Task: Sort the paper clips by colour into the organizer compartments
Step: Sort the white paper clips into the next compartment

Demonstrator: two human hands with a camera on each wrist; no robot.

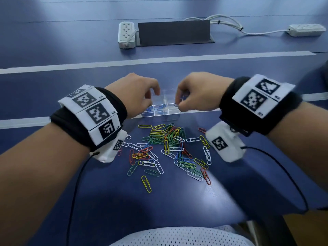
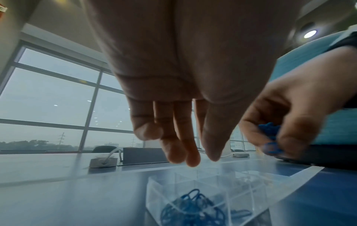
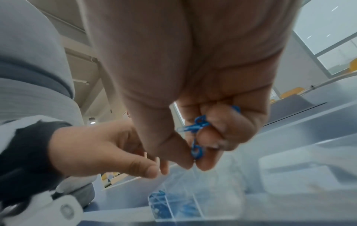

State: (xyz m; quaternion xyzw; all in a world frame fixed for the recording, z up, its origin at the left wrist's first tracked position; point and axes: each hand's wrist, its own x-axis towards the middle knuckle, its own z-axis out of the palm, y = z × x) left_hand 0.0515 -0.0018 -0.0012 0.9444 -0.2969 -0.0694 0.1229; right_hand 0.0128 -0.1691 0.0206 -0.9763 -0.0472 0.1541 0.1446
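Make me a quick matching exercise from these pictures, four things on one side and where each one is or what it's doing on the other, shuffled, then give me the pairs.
Things:
1. right hand
2. left hand
3. clear organizer
4. mixed pile of clips

States:
A. loose on the blue table, nearer the person
B. fingers relaxed, holding nothing
C. has blue clips in its left compartment
D. holding blue clips

Pairs: 1-D, 2-B, 3-C, 4-A

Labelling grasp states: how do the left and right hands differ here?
The right hand pinches blue paper clips in curled fingers; the left hand holds nothing, fingers hanging down fairly straight. The right hand is over the organizer's right side, the left hand over the left side, where blue clips already lie. Both hover above the organizer, wearing wrist cameras.
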